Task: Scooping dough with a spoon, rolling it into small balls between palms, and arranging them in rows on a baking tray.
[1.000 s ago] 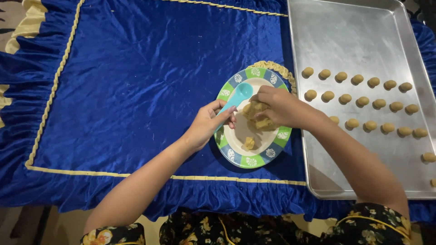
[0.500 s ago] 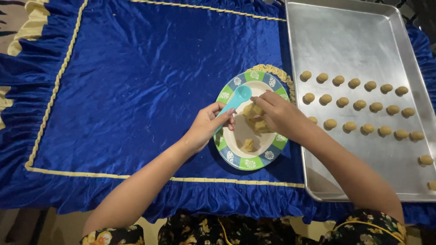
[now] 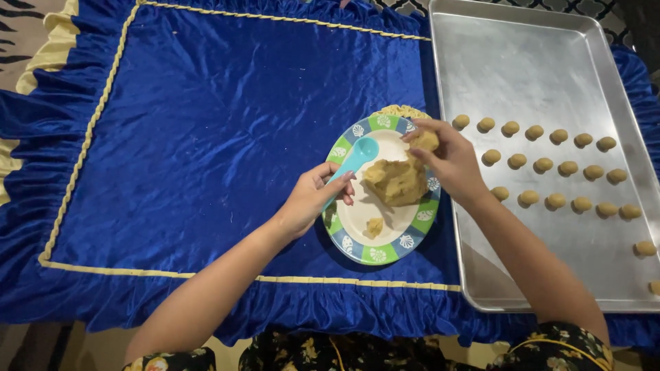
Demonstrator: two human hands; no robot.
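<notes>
A round plate (image 3: 357, 244) with a green, blue and white shell-patterned rim lies on a blue velvet cloth (image 3: 206, 137). A lump of tan dough (image 3: 395, 182) sits on it, with a small scrap of dough (image 3: 374, 226) nearer me. My left hand (image 3: 309, 199) grips a light blue plastic spoon (image 3: 359, 154) over the plate's left side. My right hand (image 3: 447, 161) pinches a small piece of dough (image 3: 426, 141) just above the lump, at the plate's right edge.
A large metal baking tray (image 3: 522, 62) lies to the right, holding several small dough balls (image 3: 543, 165) in rows. The cloth has a gold cord border and ruffled edges. A patterned floor shows at the far left.
My right hand has lifted off the dough lump with a small piece pinched in its fingers and moved toward the tray. The left hand and spoon stay about where they were.
</notes>
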